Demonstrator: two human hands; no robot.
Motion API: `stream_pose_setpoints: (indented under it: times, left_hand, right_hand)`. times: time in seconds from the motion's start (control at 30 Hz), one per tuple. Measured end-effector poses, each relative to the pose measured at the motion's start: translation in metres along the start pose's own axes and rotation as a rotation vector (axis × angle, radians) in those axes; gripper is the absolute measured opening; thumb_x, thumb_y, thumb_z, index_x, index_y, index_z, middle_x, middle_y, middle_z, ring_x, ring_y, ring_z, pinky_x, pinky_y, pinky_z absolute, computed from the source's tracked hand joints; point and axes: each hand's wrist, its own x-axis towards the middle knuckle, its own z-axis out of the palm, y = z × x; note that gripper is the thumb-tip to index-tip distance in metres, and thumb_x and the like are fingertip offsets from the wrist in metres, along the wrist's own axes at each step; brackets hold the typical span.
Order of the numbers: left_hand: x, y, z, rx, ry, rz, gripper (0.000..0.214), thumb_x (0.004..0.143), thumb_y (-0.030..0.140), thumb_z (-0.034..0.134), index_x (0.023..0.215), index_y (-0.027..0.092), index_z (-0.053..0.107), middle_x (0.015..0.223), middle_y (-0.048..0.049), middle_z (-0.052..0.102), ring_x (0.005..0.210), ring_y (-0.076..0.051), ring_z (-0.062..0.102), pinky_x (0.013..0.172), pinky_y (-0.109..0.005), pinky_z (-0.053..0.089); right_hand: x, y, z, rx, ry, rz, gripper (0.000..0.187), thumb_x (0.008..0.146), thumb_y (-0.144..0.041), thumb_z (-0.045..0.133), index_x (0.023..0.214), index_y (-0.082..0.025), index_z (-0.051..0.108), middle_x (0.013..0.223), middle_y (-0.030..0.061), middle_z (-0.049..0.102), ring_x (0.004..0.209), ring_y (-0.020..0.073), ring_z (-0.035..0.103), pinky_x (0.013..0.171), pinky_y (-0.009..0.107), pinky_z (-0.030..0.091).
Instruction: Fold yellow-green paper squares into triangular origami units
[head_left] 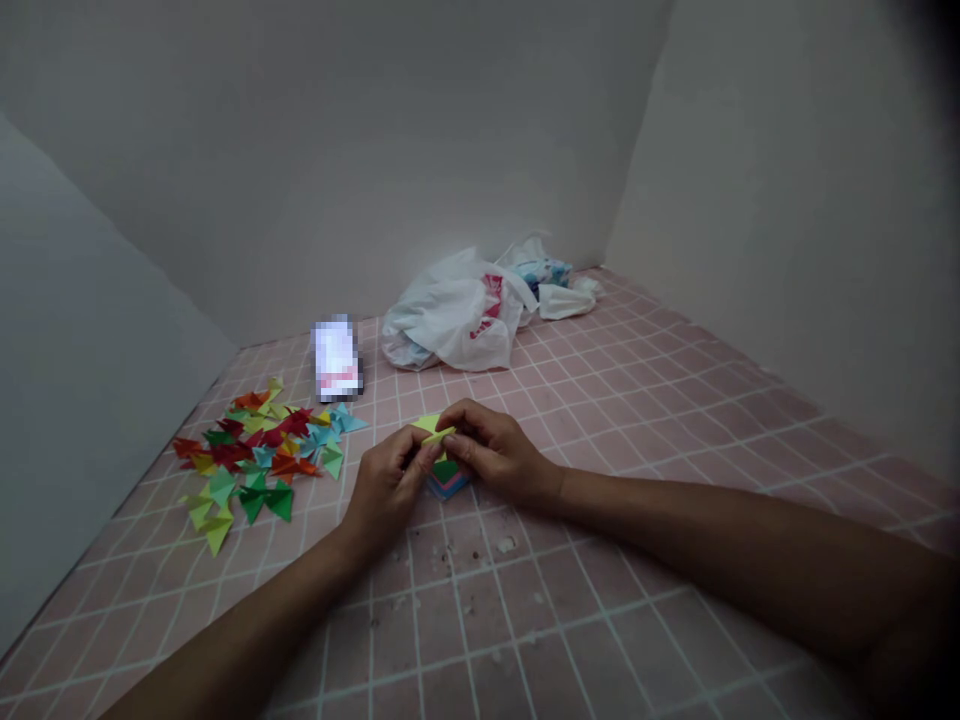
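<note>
A small folded piece of yellow paper (438, 437) is pinched between my two hands at the middle of the view. My left hand (388, 478) grips its left side with thumb and fingers. On the other side, my right hand (499, 452) is closed on the same paper, thumb underneath and fingers curled over. Just below them lies a stack of coloured square paper (448, 484), with green, pink and blue edges showing. My hands cover part of this stack and most of the folded paper's shape.
To the left spreads a pile of folded paper shapes (255, 440) in red, orange, yellow, green and blue. Behind it stands a lit phone (336, 358), its screen blurred. White plastic bags (465, 310) lie against the back wall. The pink checked surface (600, 580) has worn spots near me.
</note>
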Motion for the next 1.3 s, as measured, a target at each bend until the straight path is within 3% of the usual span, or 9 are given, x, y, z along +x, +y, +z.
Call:
stream_pose_setpoints:
  times: [0.47, 0.7, 0.83, 1.03, 1.3]
  left_hand:
    - [-0.0006, -0.0011, -0.0004, 0.068, -0.074, 0.089, 0.023, 0.097, 0.03, 0.047, 0.079, 0.019, 0.056, 0.072, 0.0002, 0.057, 0.066, -0.015, 0.052, 0.064, -0.027, 0.038]
    - [0.0008, 0.0011, -0.0036, 0.084, -0.079, 0.054, 0.026, 0.098, 0.031, 0.04, 0.077, 0.021, 0.052, 0.067, 0.0015, 0.053, 0.062, -0.016, 0.049, 0.063, -0.028, 0.037]
    - [0.0023, 0.0008, -0.0029, 0.113, -0.108, 0.079, 0.029, 0.098, 0.031, 0.038, 0.072, 0.022, 0.047, 0.065, 0.0016, 0.049, 0.061, -0.016, 0.048, 0.062, -0.029, 0.036]
    - [0.0026, 0.0022, -0.0017, 0.071, -0.114, 0.054, 0.027, 0.096, 0.034, 0.042, 0.077, 0.02, 0.055, 0.068, 0.0004, 0.056, 0.063, -0.016, 0.052, 0.062, -0.028, 0.038]
    - [-0.0019, 0.0003, -0.0004, -0.095, -0.077, -0.164, 0.033, 0.096, 0.041, 0.045, 0.072, 0.021, 0.051, 0.055, 0.0049, 0.049, 0.052, -0.013, 0.045, 0.054, -0.026, 0.035]
  right_hand:
    - [0.0005, -0.0029, -0.0054, -0.431, -0.049, -0.169, 0.017, 0.096, -0.024, 0.044, 0.08, -0.02, 0.048, 0.068, -0.0007, 0.052, 0.061, 0.0135, 0.048, 0.061, 0.027, 0.035]
    - [0.0033, 0.0, -0.0041, -0.347, -0.079, -0.17, 0.014, 0.096, -0.027, 0.047, 0.085, -0.02, 0.049, 0.075, 0.0011, 0.056, 0.066, 0.0138, 0.05, 0.063, 0.026, 0.038]
    - [0.0035, 0.0041, -0.0045, -0.404, -0.136, -0.2, 0.014, 0.095, -0.023, 0.046, 0.082, -0.02, 0.048, 0.075, 0.0022, 0.056, 0.067, 0.0147, 0.05, 0.064, 0.028, 0.038]
    - [0.0022, 0.0012, -0.0039, -0.46, -0.112, -0.117, 0.019, 0.096, -0.025, 0.043, 0.078, -0.021, 0.044, 0.069, 0.0006, 0.052, 0.062, 0.014, 0.046, 0.06, 0.027, 0.034]
    - [0.0038, -0.0013, -0.0033, -0.207, -0.043, 0.06, 0.029, 0.097, -0.033, 0.043, 0.071, -0.02, 0.046, 0.062, -0.0018, 0.048, 0.06, 0.0132, 0.045, 0.057, 0.026, 0.033]
